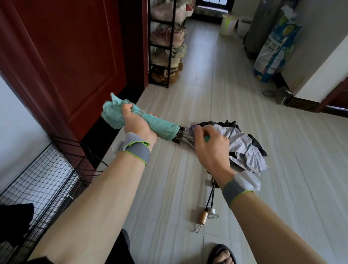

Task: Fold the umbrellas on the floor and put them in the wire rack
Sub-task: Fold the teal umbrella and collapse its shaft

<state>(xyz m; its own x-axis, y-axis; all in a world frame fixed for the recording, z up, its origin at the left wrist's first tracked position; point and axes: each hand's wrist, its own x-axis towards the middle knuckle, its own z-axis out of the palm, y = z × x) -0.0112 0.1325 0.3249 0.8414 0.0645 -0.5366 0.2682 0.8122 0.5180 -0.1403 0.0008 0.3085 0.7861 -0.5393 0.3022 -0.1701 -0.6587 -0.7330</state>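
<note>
Your left hand [136, 123] grips the mint umbrella [162, 128] by its bunched canopy; your right hand [211, 148] curls round its green handle [206, 138]. A grey umbrella [248, 153] lies on the floor [286, 196].

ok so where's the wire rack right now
In the head view the wire rack sits at the lower left on the floor, beside the red door and left of the left hand gripping the teal umbrella.
</note>
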